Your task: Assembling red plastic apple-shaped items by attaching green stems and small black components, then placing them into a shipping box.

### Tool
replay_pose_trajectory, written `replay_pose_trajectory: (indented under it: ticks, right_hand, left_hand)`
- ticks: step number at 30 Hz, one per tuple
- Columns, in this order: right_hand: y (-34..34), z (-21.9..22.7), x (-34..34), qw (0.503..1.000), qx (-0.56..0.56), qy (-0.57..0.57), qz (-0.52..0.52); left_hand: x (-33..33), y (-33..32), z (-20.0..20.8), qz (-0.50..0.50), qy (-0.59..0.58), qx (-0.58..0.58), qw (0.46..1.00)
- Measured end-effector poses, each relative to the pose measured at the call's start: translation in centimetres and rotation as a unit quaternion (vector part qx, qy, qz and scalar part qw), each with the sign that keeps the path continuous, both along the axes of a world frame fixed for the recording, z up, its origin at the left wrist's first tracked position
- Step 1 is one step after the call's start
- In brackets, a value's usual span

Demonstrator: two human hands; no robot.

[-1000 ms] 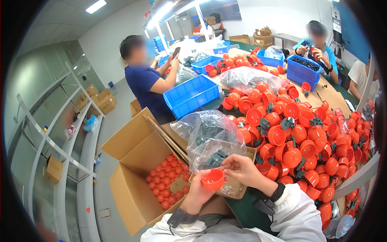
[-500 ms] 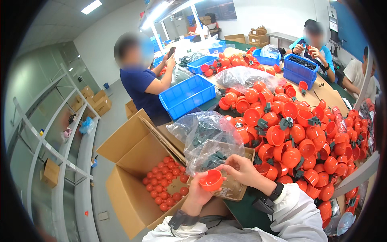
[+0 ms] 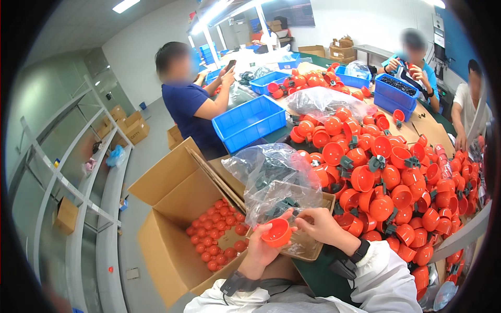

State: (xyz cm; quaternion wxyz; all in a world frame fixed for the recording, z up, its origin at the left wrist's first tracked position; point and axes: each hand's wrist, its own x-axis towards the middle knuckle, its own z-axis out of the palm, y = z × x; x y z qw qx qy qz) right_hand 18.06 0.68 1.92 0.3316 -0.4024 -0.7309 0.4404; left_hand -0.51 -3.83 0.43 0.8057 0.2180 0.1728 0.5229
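In my left hand (image 3: 261, 251) is a small round red plastic cup (image 3: 277, 233), its hollow side tilted up toward me. My right hand (image 3: 322, 227) is beside the cup's right rim, thumb and fingers pinched together; whatever is between them is too small to make out. Under both hands sits a shallow brown tray (image 3: 312, 255) with small pale pieces in it. A clear plastic bag (image 3: 271, 169) of dark green parts lies just beyond, partly over the tray.
To the right spreads a large heap of red cups with dark green clips (image 3: 383, 177). An open carton (image 3: 169, 255) holding round red pieces stands at my left. Past it are a blue bin (image 3: 248, 125) and a standing person (image 3: 190, 104). Two people sit at the far right.
The cup in my left hand has tipped so more of its inside shows. My right hand has shifted slightly beside its rim. The whole view has moved a little.
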Motion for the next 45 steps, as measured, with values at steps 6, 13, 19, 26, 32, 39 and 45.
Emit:
replay_pose_trajectory:
  ticks: [6,13,19,26,32,39,45]
  right_hand:
    - [-0.1,0.3,-0.4,0.992,0.069,0.033,-0.097]
    - [0.0,0.1,-0.4,0.993,0.049,0.047,-0.099]
    - [0.2,0.4,0.0,0.995,0.004,0.062,-0.073]
    - [0.0,-0.5,-0.2,0.999,-0.009,0.032,-0.032]
    - [0.6,-1.2,0.2,0.989,-0.084,0.054,0.110]
    - [0.6,-0.3,0.0,0.970,-0.164,0.074,0.166]
    - [0.3,-0.5,0.5,0.956,-0.221,0.166,0.097]
  left_hand:
    - [0.0,-0.1,0.3,0.010,-0.004,0.002,1.000]
    - [0.0,0.0,1.0,-0.042,0.082,-0.014,0.996]
    - [0.1,0.1,0.3,-0.046,0.078,-0.019,0.996]
    - [0.3,-0.2,0.4,0.009,0.074,-0.036,0.997]
    - [0.1,-0.1,-0.1,0.017,-0.030,-0.040,0.999]
    - [-1.0,-0.3,-1.1,0.001,-0.070,-0.041,0.997]
    - [-0.2,-0.1,-1.2,0.015,-0.033,-0.053,0.998]
